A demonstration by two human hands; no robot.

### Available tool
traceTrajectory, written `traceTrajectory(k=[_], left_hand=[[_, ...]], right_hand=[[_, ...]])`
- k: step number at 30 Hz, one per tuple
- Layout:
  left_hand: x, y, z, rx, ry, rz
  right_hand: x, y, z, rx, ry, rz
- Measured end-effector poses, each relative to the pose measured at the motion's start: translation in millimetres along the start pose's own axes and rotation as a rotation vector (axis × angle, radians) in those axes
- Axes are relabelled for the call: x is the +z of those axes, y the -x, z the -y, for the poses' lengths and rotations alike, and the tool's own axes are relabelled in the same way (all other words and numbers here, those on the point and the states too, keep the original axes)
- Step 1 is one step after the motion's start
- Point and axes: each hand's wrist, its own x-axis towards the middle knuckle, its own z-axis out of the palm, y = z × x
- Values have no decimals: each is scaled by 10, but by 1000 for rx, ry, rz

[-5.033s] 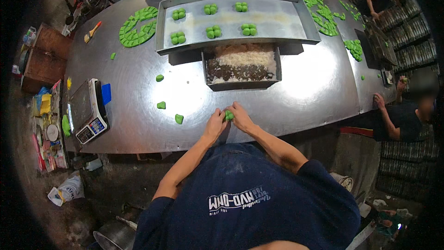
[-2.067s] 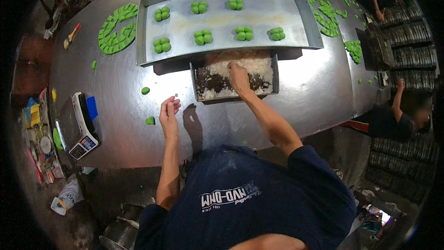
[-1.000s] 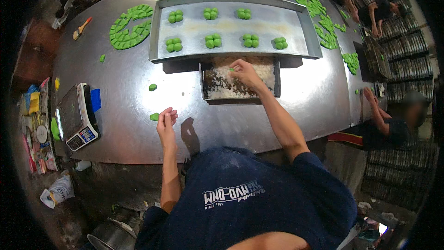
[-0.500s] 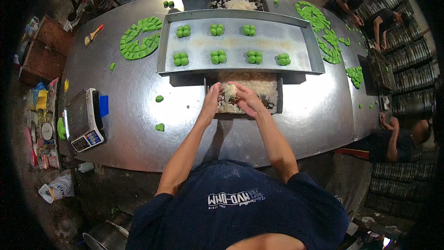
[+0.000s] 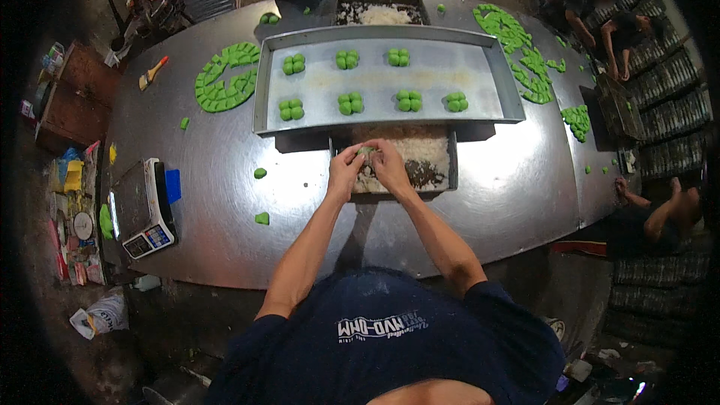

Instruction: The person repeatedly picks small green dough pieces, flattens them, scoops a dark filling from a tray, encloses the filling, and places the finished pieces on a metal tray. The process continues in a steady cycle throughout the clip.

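Observation:
Both of my hands meet over the near edge of a dark tray (image 5: 431, 151) of pale, crumbly filling. Between their fingertips is a small green dough piece (image 5: 365, 151), mostly covered by the fingers. My left hand (image 5: 344, 174) is closed on its left side, and my right hand (image 5: 391, 168) curls round it from the right. Just beyond, a long metal pan (image 5: 435, 71) holds several clusters of green dough balls (image 5: 349, 103) in two rows; its near edge overhangs the filling tray.
Cut green dough (image 5: 225, 82) lies in a ring at left, with more pieces (image 5: 517, 49) at right. Two loose lumps (image 5: 261, 218) sit left of my arms. A digital scale (image 5: 146, 206) and a brush (image 5: 154, 73) are farther left. Co-workers stand around the steel table (image 5: 217, 255).
The pale lump of filling no longer shows; green dough is now visible between my fingertips. My hands have drawn closer together. Across the table, a co-worker's hands with a green piece have come into view.

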Motion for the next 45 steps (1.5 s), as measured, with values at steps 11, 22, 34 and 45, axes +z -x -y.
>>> traceTrajectory(k=[11,22,34,45], left_hand=[[-10,99,-375,37,-516,90],[129,516,-567,431,-425,-129],[-77,1021,-432,152,389,147],[-130,1627,-832,7,209,427]], right_hand=[[-118,108,61,-137,190,126],[-351,-12,431,339,-679,256],[27,892,1064,-224,-245,-16],[-98,975,1191,224,-681,325]])
